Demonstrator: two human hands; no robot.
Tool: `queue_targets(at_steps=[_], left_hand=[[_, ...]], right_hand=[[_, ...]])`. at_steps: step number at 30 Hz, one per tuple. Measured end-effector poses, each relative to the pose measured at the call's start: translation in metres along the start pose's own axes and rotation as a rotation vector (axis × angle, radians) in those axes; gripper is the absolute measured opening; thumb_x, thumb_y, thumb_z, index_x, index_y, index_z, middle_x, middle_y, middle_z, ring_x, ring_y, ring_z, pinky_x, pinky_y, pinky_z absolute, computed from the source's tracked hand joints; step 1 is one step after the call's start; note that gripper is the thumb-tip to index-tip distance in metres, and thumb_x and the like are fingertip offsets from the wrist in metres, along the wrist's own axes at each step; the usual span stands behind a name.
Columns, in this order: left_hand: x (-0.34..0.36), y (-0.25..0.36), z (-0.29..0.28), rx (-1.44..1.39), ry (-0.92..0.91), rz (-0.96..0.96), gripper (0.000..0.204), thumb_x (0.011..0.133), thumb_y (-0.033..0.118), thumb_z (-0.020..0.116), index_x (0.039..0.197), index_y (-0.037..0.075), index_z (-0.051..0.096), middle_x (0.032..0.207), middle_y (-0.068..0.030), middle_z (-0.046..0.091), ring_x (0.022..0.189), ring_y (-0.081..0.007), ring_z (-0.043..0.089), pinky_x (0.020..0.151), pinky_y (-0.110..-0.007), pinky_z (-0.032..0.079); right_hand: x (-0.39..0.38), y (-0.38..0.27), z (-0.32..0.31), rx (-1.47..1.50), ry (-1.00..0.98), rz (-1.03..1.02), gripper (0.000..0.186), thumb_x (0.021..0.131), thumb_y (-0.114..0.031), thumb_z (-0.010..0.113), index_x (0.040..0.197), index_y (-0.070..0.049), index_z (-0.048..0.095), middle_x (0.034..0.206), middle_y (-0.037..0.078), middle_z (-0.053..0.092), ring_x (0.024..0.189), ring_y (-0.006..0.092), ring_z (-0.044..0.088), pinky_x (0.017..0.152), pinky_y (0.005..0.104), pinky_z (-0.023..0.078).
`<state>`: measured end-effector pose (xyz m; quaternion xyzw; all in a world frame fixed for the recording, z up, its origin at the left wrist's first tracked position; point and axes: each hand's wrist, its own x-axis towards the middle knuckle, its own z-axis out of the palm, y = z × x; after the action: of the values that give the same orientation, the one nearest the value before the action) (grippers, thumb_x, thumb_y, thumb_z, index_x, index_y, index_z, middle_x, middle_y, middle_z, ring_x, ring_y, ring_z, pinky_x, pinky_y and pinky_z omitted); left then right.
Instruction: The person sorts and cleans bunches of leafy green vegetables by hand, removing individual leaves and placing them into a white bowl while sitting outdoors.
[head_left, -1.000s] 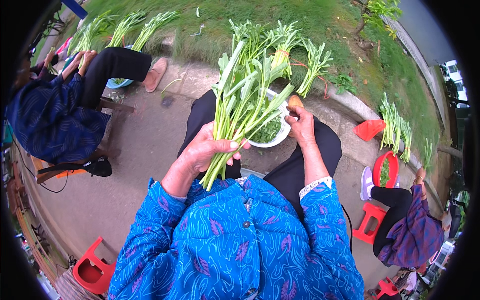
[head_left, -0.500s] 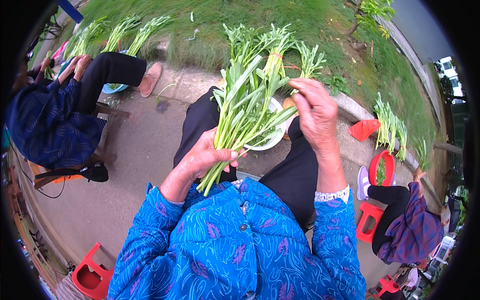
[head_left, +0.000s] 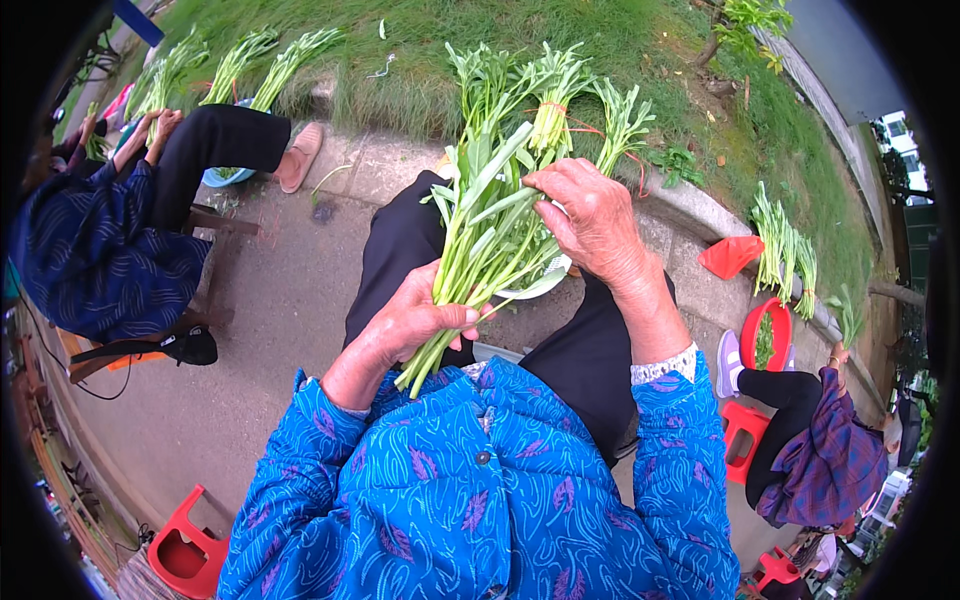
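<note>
The left hand [head_left: 420,318] is clenched, thumb laid across; the right hand [head_left: 592,214] (higher, farther out) has fingers bent inward.

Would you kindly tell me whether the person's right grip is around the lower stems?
No, the left grip encloses the lower stems, while the right grip is at the leaves.

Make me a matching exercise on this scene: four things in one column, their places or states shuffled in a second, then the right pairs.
Column one
1. Left hand
2. White basket
3. Right hand
4. Red basin

Column two
A. At the leafy part of the held greens
B. Beside a lilac shoe on the right
C. Wrapped around the lower stems of the held greens
D. Between the wearer's black-trousered knees, partly hidden

Right pairs: 1-C, 2-D, 3-A, 4-B
</note>
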<state>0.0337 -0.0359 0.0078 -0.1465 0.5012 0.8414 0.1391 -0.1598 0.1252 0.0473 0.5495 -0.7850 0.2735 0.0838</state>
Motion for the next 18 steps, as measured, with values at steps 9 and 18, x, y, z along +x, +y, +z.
queue_targets(at_steps=[9,18], left_hand=[[0.0027,-0.0047,-0.0022,0.003,-0.01,-0.001,0.042,0.081,0.002,0.068,0.121,-0.002,0.052,0.095,-0.013,0.066,0.069,-0.0146,0.065,0.055,-0.024,0.055],[0.0015,-0.005,-0.0005,-0.022,-0.021,-0.017,0.044,0.082,0.005,0.068,0.122,-0.001,0.05,0.096,-0.0123,0.066,0.068,-0.0134,0.064,0.055,-0.023,0.055]], right_hand=[[0.0007,0.0009,-0.0013,-0.009,0.011,-0.039,0.011,0.078,-0.006,0.067,0.088,-0.005,0.064,0.083,0.008,0.06,0.082,0.0284,0.06,0.069,0.04,0.05],[0.0021,0.0005,0.0072,-0.039,0.046,0.015,0.003,0.077,-0.007,0.063,0.079,-0.005,0.062,0.076,0.009,0.058,0.077,0.0294,0.059,0.066,0.0404,0.049]])
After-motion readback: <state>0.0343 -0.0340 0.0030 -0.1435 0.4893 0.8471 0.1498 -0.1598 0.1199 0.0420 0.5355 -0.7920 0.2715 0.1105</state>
